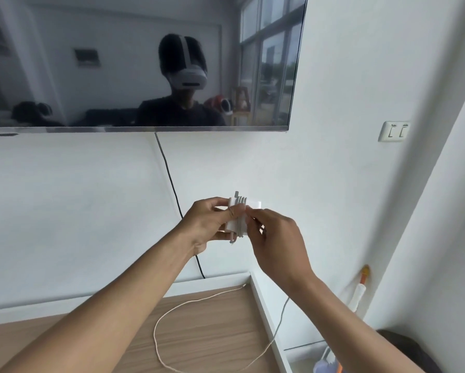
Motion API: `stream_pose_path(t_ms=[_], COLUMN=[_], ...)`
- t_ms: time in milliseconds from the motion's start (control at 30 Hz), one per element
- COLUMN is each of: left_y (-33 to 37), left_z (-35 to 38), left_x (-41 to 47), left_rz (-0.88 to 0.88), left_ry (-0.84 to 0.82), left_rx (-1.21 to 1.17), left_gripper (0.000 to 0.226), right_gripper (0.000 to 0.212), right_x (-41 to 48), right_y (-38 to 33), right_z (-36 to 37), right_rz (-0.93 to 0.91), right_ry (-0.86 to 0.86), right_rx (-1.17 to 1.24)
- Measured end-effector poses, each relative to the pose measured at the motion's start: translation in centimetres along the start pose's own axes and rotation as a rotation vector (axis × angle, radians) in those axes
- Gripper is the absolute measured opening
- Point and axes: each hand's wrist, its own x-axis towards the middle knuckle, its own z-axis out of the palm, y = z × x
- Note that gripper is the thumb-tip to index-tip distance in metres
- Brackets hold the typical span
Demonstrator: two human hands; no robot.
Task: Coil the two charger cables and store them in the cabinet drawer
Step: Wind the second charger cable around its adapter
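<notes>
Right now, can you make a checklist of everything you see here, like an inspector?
Surface: wooden cabinet top with a white edge.
Job's things: white charger with its cable wound round it, held up in both hands; drawer not seen.
Clutter: nothing seen on the top besides the cable.
Grippers: left hand grips the charger; right hand pinches the wound cable.
Cables: loose cream cable looped on the top; black cord hangs from the TV.
Surroundings: TV, white wall, wall socket.
</notes>
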Motion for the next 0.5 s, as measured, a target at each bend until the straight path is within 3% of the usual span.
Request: stream_pose_path(t_ms=[100, 267, 500], left_y=[-0.1, 0.5, 0.6], left_z=[0.2, 0.1, 0.3], left_x=[-0.2, 0.0, -0.1], left_rz=[-0.028, -0.007, 0.008], left_ry=[-0.021, 0.032, -0.025], left_rx=[-0.080, -0.061, 0.009], left_gripper=[0.037, 0.039, 0.036], right_gripper=[0.026, 0.022, 0.022], right_x=[0.1, -1.1, -1.4], right_y=[0.3, 0.2, 0.6], right_z=[0.1, 0.3, 0.5], right_rz=[-0.006, -0.060, -0.109], right_ry=[0.022, 0.058, 0.065], right_rx=[0.031, -0.038, -0.076])
